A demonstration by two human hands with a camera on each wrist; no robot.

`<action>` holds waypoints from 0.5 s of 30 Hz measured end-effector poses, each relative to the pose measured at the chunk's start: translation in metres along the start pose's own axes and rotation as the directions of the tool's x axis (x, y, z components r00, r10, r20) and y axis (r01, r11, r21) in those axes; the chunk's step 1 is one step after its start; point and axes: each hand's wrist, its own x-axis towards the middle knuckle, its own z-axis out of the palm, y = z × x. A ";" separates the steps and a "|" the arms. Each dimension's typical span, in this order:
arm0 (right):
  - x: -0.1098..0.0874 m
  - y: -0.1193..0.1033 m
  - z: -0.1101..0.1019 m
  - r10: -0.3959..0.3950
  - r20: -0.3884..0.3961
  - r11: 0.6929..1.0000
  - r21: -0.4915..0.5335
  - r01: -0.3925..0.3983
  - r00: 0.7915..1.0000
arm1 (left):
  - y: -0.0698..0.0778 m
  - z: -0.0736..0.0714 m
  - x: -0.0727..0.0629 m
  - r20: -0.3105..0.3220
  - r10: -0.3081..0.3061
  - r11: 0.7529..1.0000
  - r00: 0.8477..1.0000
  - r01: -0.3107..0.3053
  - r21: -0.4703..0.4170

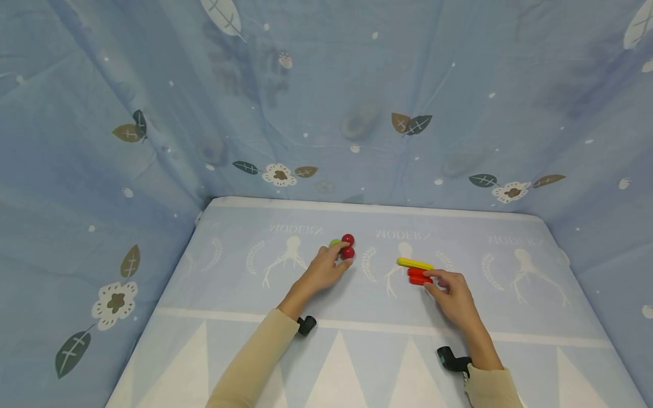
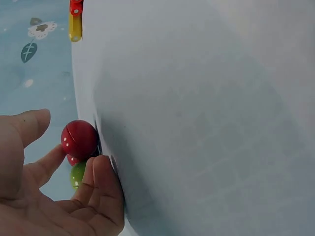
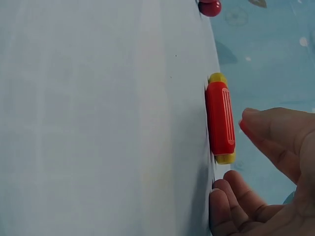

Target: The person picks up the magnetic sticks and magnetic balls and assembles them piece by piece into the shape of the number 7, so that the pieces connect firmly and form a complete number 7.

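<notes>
Extending upward, a left hand (image 1: 325, 268) lies loosely spread near centre; a right hand (image 1: 456, 297), centre-right, touches red sticks (image 1: 420, 280) — whether pinching, I cannot tell — beside a yellow stick (image 1: 415, 264). At the left fingertips, red balls (image 1: 348, 253) and a green ball (image 1: 334, 242) could roll apart if nudged.

Two glossy red balls (image 1: 348, 253), green ball (image 1: 335, 242) beside them; well apart, two red sticks (image 1: 420, 280) lying flat, yellow stick (image 1: 415, 263) alongside.
</notes>
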 end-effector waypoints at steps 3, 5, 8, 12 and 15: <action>0.000 0.001 0.001 0.009 0.000 1.000 -0.008 -0.009 1.000 | 0.000 0.000 0.002 0.010 -0.004 1.000 1.000 0.004 0.024; 0.000 0.002 0.002 0.019 0.004 1.000 -0.013 -0.018 1.000 | 0.000 0.001 0.002 0.013 -0.007 1.000 1.000 0.007 0.030; 0.001 0.004 0.004 0.032 0.009 0.999 -0.027 -0.032 0.999 | 0.000 0.002 0.001 0.020 -0.025 0.999 0.999 0.024 0.046; 0.001 0.004 0.005 0.021 -0.003 0.999 -0.049 -0.021 1.000 | 0.000 0.003 0.001 0.025 -0.042 0.997 0.999 0.040 0.067; 0.001 0.004 0.005 0.004 -0.011 0.998 -0.062 -0.004 1.000 | 0.000 0.004 0.002 0.027 -0.041 0.997 0.999 0.039 0.073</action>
